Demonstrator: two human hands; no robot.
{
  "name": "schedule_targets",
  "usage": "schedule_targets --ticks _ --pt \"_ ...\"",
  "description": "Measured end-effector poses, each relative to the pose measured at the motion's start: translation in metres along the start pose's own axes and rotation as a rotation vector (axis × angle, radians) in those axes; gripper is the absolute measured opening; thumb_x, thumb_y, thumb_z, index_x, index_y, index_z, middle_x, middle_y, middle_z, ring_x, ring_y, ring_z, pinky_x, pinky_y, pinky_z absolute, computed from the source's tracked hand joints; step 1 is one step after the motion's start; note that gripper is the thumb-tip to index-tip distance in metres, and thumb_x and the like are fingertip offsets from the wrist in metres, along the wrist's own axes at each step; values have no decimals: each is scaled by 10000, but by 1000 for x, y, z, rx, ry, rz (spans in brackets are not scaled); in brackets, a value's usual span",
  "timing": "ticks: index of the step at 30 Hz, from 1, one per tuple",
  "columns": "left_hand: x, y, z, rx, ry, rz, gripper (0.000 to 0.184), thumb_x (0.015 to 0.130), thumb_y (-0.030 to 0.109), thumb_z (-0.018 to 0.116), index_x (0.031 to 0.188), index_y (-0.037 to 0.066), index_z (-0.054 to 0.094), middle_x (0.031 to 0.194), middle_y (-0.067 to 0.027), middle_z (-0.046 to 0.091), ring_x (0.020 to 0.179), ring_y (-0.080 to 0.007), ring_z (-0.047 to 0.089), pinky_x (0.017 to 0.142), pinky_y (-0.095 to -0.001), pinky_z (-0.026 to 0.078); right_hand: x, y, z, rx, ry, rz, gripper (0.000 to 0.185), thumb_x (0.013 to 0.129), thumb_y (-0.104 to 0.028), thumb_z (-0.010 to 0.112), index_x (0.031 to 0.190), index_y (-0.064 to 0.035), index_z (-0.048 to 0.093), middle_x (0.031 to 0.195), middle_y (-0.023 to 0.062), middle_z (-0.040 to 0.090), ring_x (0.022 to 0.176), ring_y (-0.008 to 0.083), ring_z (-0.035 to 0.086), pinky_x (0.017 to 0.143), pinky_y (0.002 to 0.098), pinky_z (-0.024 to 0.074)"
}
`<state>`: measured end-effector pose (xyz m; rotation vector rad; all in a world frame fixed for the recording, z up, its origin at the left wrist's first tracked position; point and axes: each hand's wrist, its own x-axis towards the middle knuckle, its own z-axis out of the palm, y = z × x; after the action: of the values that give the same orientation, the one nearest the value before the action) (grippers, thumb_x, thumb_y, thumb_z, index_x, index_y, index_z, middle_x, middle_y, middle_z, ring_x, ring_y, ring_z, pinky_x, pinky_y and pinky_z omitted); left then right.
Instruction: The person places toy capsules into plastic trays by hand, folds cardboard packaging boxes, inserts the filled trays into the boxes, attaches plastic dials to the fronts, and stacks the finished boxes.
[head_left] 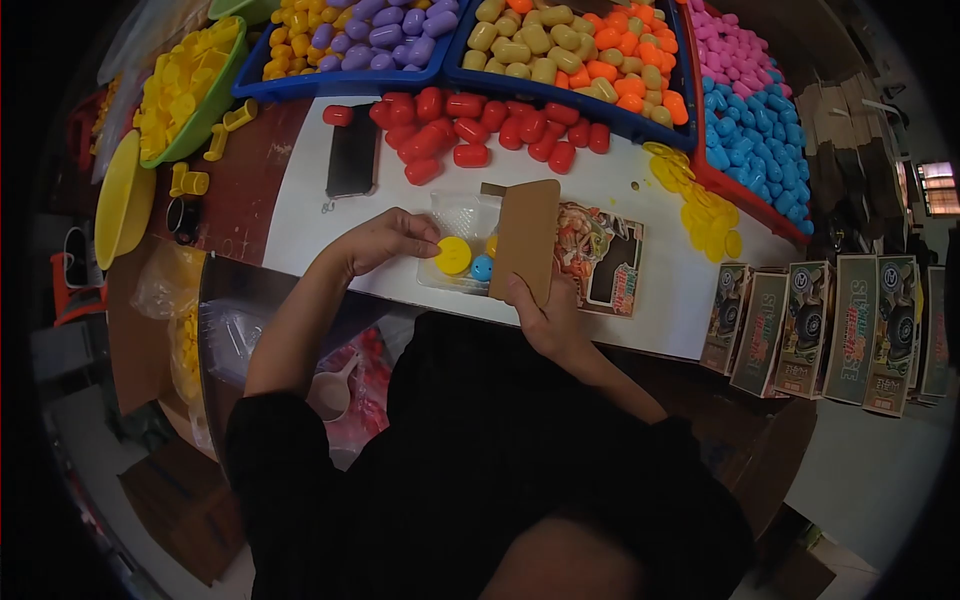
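cardbd flap (530,240) in r hand (550,318) hides pt of clear tray (455,210)

At the right of the frame, on the green side of a standing box (852,330), we make out pale letters running along its length, seemingly "SU" at the upper end and "SE" at the lower, with blurred red lettering between. Neighbouring boxes (803,330) carry pale print we cannot read. Near the centre, red-and-green lettering on a printed card (625,285) is likewise too small.
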<state>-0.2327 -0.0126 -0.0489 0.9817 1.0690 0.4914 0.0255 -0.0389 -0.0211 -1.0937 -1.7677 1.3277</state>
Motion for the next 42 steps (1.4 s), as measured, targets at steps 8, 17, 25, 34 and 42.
schedule_targets --ticks 8,17,25,34,42 --pt "57 1 47 -101 -253 -5 231 745 29 663 967 -31 649 1014 -80 622 960 -151 578 876 -241 440 2 1 -12 1 -117 3 227 843 -149 583 1011 2 566 878 145 584 782 279 590 690 365 466" --pt "58 4 54 -916 -446 -260 454 938 271 422 1306 5 403 1214 -189 529 1041 -276 580 898 -387 489 -4 16 -63 -473 -116 -113 576 613 -221 814 1126 -72 600 1070 83 493 999 216 488 866 305 417" --pt "-12 42 44 607 650 584 222 809 17 556 1021 34 621 996 -98 600 907 -208 571 795 -329 454 67 68 -176 -557 375 -132 235 805 -53 601 1037 -18 596 937 127 595 747 280 608 686 360 505" --pt "-23 22 114 871 447 612 414 708 58 700 1109 68 599 990 -111 548 918 -277 537 803 -349 444 118 94 -187 -1491 467 92 105 806 -93 510 851 -39 588 870 131 573 771 291 616 629 399 521" --pt "-13 19 130 1253 346 442 574 698 151 689 1247 188 524 870 -58 481 828 -211 483 797 -381 381 85 110 -214 -1316 495 71 88 784 -90 516 824 -48 583 867 152 561 764 328 599 625 450 496"
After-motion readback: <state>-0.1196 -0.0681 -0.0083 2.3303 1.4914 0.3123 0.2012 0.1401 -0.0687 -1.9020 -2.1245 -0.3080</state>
